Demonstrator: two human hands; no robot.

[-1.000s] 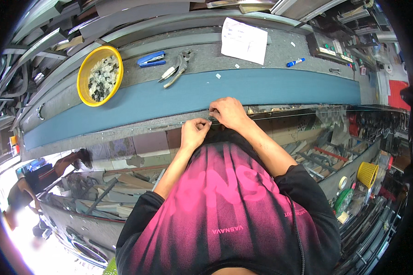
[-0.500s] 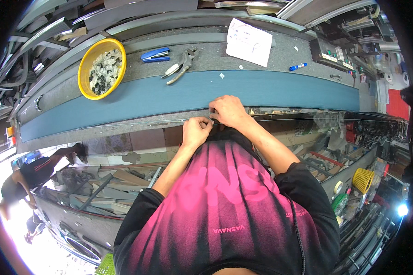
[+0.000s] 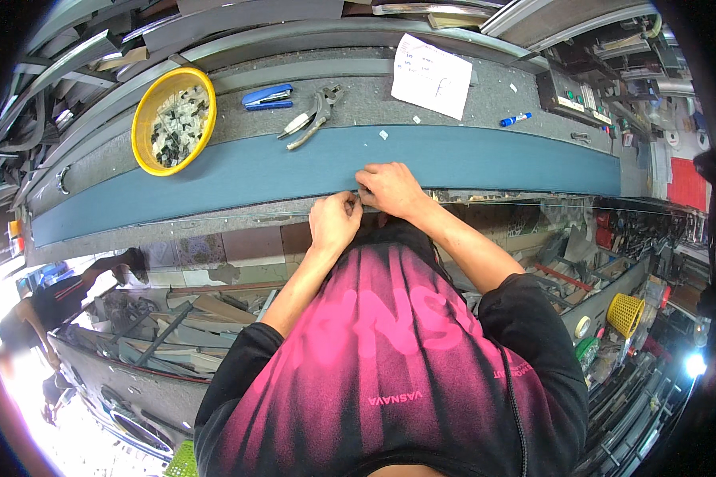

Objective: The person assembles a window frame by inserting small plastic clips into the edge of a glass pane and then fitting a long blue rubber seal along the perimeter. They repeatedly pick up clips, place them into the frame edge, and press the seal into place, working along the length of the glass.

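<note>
A long blue-grey strip (image 3: pixel 254 168) lies along the bench in front of me. At its near edge my left hand (image 3: pixel 334 220) and my right hand (image 3: pixel 391 191) meet, fingertips almost touching. Both are closed in a pinch; whatever is between the fingertips is too small and covered to make out. A thin pale cord (image 3: pixel 254 215) runs along the bench's near edge and reaches the hands from both sides. Beyond the strip lie a blue stapler (image 3: pixel 267 97) and a pair of hand cutters (image 3: pixel 313 118) with spread handles. A yellow bowl (image 3: pixel 141 151) holds many small clear and black pieces.
On the bench's far side are a white written sheet (image 3: pixel 433 76) and a blue marker (image 3: pixel 516 119). Metal profiles line the back. Behind me stands a bin of offcuts (image 3: pixel 191 334), a yellow basket (image 3: pixel 626 316) at right, and another person (image 3: pixel 49 306) at left.
Both hands have shifted slightly left and up toward the strip's edge, still pinched together. Bench items look unchanged apart from a small shift of the view.
</note>
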